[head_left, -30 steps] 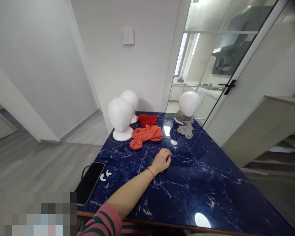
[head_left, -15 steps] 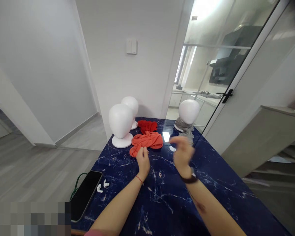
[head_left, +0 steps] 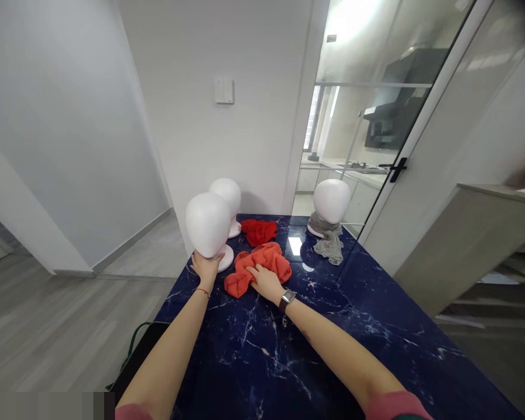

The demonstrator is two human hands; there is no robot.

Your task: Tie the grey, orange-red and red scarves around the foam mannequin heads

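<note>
Contact is being made on two things at once. The left hand (head_left: 206,267) is curling up around the narrow neck of the nearest smooth white foam mannequin head (head_left: 207,224), fingers closing just above its round base, near the left edge of the glossy dark blue marble-patterned desk (head_left: 354,303). The right hand (head_left: 266,282) is lying on the crumpled orange fabric cloth (head_left: 262,262) just beside that base, fingers loosely bent into the folds. Whether it is pinching any fabric I cannot tell. A second white mannequin head (head_left: 226,195) is standing close behind the first, with a bunched red cloth (head_left: 258,230) lying beside it. A third white head (head_left: 331,200), a grey cloth (head_left: 328,242) draped at its neck, is sitting well apart by the glass door.

To my eye the held head is looking top-heavy and is standing near the desk's edge, so a sideways tug on its neck could be tipping it off or into the head behind. The polished surface is probably letting the orange cloth slide under a flat palm, and a trailing fold could be catching on the base
</note>
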